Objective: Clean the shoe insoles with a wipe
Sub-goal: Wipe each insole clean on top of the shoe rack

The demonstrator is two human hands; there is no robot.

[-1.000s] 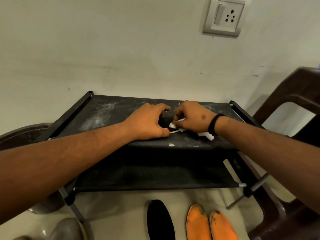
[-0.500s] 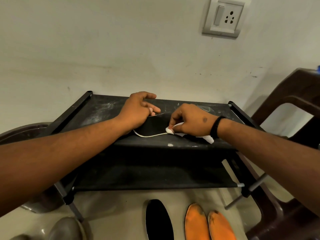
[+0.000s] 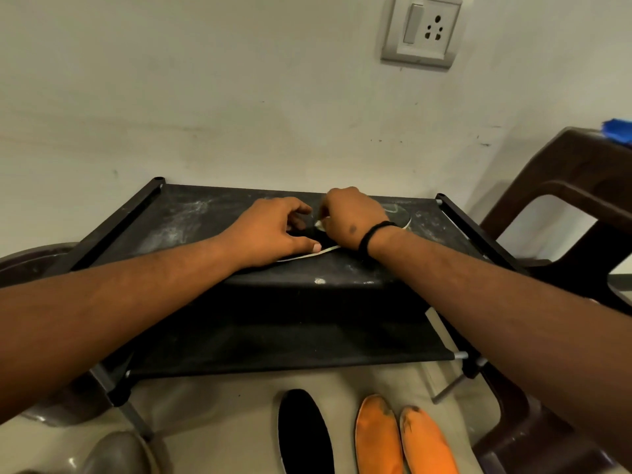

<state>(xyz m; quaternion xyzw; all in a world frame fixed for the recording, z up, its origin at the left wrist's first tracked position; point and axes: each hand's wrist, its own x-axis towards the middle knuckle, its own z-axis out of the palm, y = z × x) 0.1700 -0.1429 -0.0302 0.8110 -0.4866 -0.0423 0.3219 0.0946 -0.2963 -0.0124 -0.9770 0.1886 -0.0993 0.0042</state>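
A black insole with a pale edge (image 3: pixel 309 254) lies on the top shelf of a black shoe rack (image 3: pixel 178 220). My left hand (image 3: pixel 273 230) presses down on its near end, thumb at the rim. My right hand (image 3: pixel 352 217), with a black band at the wrist, is closed over a white wipe (image 3: pixel 319 224) on the insole's far part; only a sliver of the wipe shows. On the floor below lie another black insole (image 3: pixel 304 432) and two dirty orange insoles (image 3: pixel 376 436) (image 3: pixel 427 443).
A brown plastic chair (image 3: pixel 564 206) stands right of the rack, with something blue (image 3: pixel 619 130) on it. A dark round basin (image 3: pixel 30 265) sits at the left and a grey shoe (image 3: pixel 116 453) at the bottom left. A wall socket (image 3: pixel 422 30) is above.
My right hand has slid with the wipe from the shelf's near edge to the far side of the insole. My left hand has drawn back toward the near end.
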